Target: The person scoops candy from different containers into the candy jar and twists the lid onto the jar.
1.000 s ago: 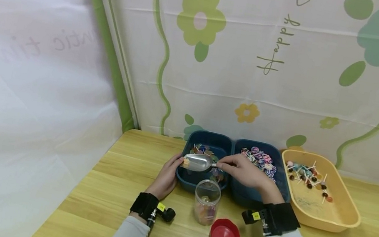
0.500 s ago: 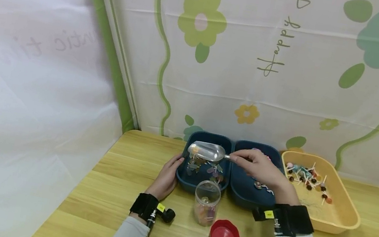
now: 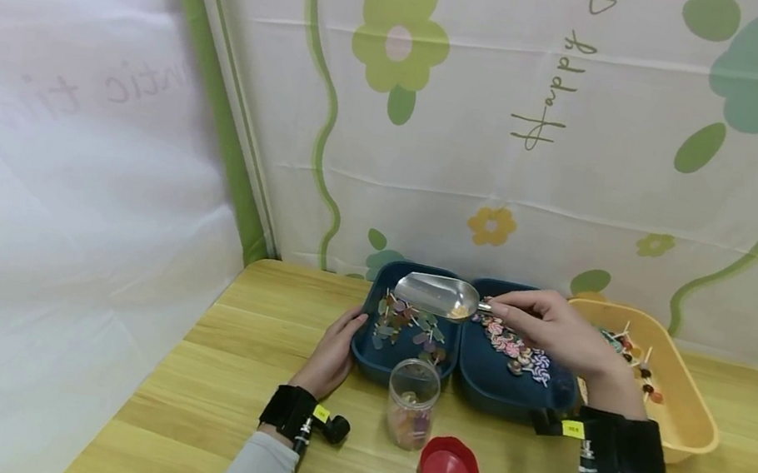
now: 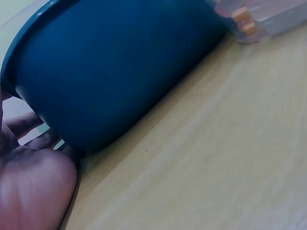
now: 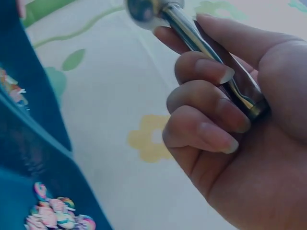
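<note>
My right hand point(image 3: 546, 325) grips the handle point(image 5: 211, 57) of a metal scoop point(image 3: 437, 295), which hangs above the seam between two dark blue bins, with a little candy in its bowl. The left blue bin point(image 3: 367, 348) holds flat candies on sticks; the right blue bin point(image 3: 483, 382) holds swirled candies. My left hand point(image 3: 332, 351) rests against the left bin's outer wall point(image 4: 110, 81), fingers straight. A clear plastic jar point(image 3: 412, 403) with some candies stands in front of the bins, its red lid point(image 3: 449, 470) lying beside it.
A yellow tub point(image 3: 686, 413) with lollipops stands to the right of the blue bins. A flowered curtain hangs close behind the wooden table point(image 3: 232, 380). The table's left edge is near the left forearm.
The right hand has lifted the scoop out of the left bin and carried it up and to the right. The left hand has stayed on the bin.
</note>
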`<state>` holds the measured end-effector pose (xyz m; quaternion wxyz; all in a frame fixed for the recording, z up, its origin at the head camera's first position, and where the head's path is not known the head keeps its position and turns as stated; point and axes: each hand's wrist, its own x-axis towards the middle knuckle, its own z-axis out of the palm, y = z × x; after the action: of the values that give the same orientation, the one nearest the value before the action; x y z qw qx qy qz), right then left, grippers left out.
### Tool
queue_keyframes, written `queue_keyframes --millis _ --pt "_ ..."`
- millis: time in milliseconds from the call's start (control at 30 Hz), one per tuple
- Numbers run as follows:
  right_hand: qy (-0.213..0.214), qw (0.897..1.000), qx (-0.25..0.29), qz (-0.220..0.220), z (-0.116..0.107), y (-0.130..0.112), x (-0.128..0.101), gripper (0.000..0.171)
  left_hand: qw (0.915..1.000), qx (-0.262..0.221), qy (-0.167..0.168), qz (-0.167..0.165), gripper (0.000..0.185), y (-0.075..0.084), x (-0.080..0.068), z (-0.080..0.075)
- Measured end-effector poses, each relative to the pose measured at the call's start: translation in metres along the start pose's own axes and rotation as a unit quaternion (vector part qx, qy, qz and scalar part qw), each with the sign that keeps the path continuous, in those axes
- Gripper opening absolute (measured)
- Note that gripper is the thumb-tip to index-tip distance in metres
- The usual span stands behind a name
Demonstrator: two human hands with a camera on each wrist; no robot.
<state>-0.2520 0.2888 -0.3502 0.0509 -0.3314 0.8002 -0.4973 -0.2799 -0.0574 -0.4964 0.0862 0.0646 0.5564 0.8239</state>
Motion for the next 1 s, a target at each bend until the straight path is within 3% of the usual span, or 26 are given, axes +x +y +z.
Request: queue_keyframes --millis 233,533,733,1000 --pt "-0.010 0.999 -0.033 -0.024 -0.016 -0.019 -0.023 0.024 0.9999 0.010 0.001 -0.002 0.051 -0.001 0.000 0.000" --pt "-0.021 0.988 -0.148 -0.028 -0.026 -0.044 -0.050 0.027 0.9999 0.013 0.006 -0.003 0.051 0.000 -0.001 -0.001" --pt "-0.078 0.986 -0.142 -0.030 -0.027 -0.046 -0.052 0.024 0.9999 0.012 0.009 -0.007 0.052 0.001 -0.001 -0.001" --pt "-0.089 0.987 -0.132 -0.027 -0.026 -0.046 -0.052 0.025 0.9999 0.005 -0.009 -0.002 0.052 0.000 -0.001 -0.002"
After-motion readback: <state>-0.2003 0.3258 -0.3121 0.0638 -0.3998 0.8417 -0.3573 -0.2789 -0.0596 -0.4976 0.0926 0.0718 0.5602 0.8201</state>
